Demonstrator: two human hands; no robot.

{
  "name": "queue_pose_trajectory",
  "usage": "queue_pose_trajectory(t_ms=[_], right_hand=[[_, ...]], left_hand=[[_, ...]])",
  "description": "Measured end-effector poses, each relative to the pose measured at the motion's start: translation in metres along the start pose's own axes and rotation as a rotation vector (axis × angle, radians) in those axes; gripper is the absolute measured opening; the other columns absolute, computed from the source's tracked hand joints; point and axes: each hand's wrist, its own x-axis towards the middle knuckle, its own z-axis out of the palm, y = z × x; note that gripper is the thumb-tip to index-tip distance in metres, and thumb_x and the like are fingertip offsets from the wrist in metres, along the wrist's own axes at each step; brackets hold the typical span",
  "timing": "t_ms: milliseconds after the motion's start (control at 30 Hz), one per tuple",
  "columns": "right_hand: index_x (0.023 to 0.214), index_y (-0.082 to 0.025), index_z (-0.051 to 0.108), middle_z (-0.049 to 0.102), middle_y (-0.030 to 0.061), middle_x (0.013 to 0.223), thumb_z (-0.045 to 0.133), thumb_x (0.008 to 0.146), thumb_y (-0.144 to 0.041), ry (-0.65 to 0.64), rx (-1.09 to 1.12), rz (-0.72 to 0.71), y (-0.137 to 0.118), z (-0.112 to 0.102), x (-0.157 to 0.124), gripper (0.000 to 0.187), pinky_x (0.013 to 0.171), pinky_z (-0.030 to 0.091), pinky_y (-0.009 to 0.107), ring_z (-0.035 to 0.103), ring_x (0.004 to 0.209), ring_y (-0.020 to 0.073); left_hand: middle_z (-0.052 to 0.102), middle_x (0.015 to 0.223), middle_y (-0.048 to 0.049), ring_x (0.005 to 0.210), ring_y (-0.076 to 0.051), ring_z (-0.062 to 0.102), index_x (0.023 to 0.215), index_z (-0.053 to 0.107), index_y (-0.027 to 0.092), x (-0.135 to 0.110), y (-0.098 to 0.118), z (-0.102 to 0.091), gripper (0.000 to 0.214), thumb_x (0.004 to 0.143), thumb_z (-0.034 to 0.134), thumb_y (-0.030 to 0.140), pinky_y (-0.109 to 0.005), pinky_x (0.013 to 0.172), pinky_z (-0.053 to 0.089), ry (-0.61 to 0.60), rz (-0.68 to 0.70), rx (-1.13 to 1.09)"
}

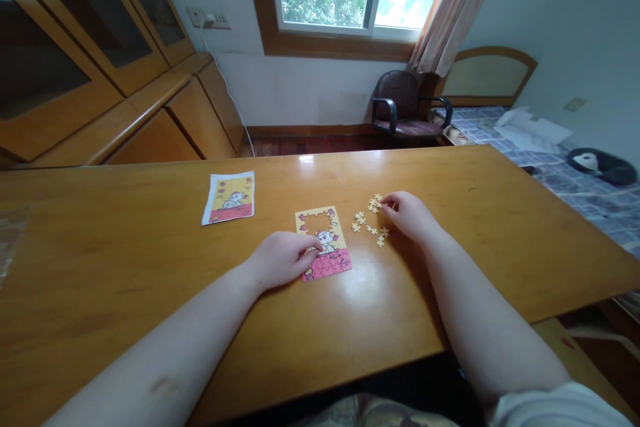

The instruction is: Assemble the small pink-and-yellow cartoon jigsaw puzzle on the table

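Note:
A small jigsaw puzzle (330, 264), yellow above and pink below with a white cartoon animal, lies on the wooden table, an unfilled gap in its upper part. My left hand (283, 259) rests on its left side, fingers slightly apart, hiding part of the picture. To the right of the puzzle lie several loose puzzle pieces (359, 218), plain pale side showing. At the far end of these, my right hand (407, 213) has thumb and fingertips closed together at a puzzle piece (379, 203); the fingers partly cover it.
A picture sheet (231, 199) with the same design lies on the table (150, 240), left of the puzzle. Clear plastic (11, 240) is at the table's left edge. Beyond stand a cabinet (145, 100), an office chair (403, 100) and a bed (550, 167).

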Motion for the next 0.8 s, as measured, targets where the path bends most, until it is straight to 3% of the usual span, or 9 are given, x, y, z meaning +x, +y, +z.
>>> queue_pose_trajectory(t_ms=[133,233,400,500,600,800], right_hand=[[0.084,-0.019,0.068,0.069,0.0028,0.079,0.07,0.071,-0.033,-0.302,0.091,0.101,-0.001,-0.016,-0.015,0.02,0.061,0.043,0.024,0.061,0.068,0.0154],[0.087,-0.019,0.066,0.068,0.0021,0.078,0.075,0.063,-0.03,-0.382,0.083,0.101,-0.004,-0.016,-0.02,0.027,0.056,0.041,0.023,0.06,0.065,0.0148],[0.085,-0.019,0.066,0.066,0.0004,0.075,0.07,0.07,-0.028,-0.358,0.106,-0.027,-0.013,-0.003,-0.022,0.018,0.057,0.039,0.023,0.058,0.064,0.0138],[0.085,-0.019,0.067,0.066,0.0017,0.078,0.062,0.08,-0.026,-0.235,0.092,-0.121,-0.017,0.002,-0.021,0.01,0.062,0.042,0.024,0.059,0.069,0.0144],[0.09,-0.019,0.069,0.066,0.0053,0.092,0.055,0.085,-0.02,-0.109,0.076,-0.253,-0.019,0.007,-0.019,0.015,0.075,0.045,0.026,0.06,0.082,0.016],[0.101,-0.019,0.071,0.066,0.0079,0.103,0.05,0.087,-0.01,-0.128,0.114,-0.407,-0.024,0.021,-0.013,0.026,0.088,0.047,0.029,0.062,0.094,0.0173]], left_hand=[[0.075,0.091,0.0002,0.079,-0.016,0.068,0.097,0.071,0.025,0.0,0.001,0.0,0.027,0.086,0.046,0.027,-0.025,0.07,0.047,-0.004,0.001,0.001],[0.075,0.091,0.0,0.08,-0.016,0.068,0.098,0.071,0.025,0.0,0.0,0.001,0.027,0.086,0.046,0.028,-0.025,0.071,0.047,-0.011,0.0,-0.001],[0.075,0.091,0.0009,0.08,-0.015,0.068,0.098,0.07,0.026,0.0,-0.002,0.001,0.027,0.087,0.045,0.028,-0.024,0.071,0.047,-0.012,-0.005,-0.01],[0.075,0.091,0.0012,0.08,-0.016,0.068,0.098,0.07,0.026,-0.001,-0.002,0.001,0.027,0.087,0.046,0.028,-0.025,0.071,0.046,-0.014,-0.01,-0.013],[0.075,0.09,0.0013,0.079,-0.016,0.068,0.098,0.07,0.026,-0.001,-0.002,0.001,0.027,0.087,0.046,0.028,-0.025,0.069,0.046,-0.017,-0.02,-0.018],[0.075,0.092,0.0007,0.079,-0.016,0.068,0.098,0.071,0.025,0.0,0.0,0.0,0.028,0.087,0.045,0.029,-0.025,0.07,0.046,-0.024,-0.021,-0.013]])
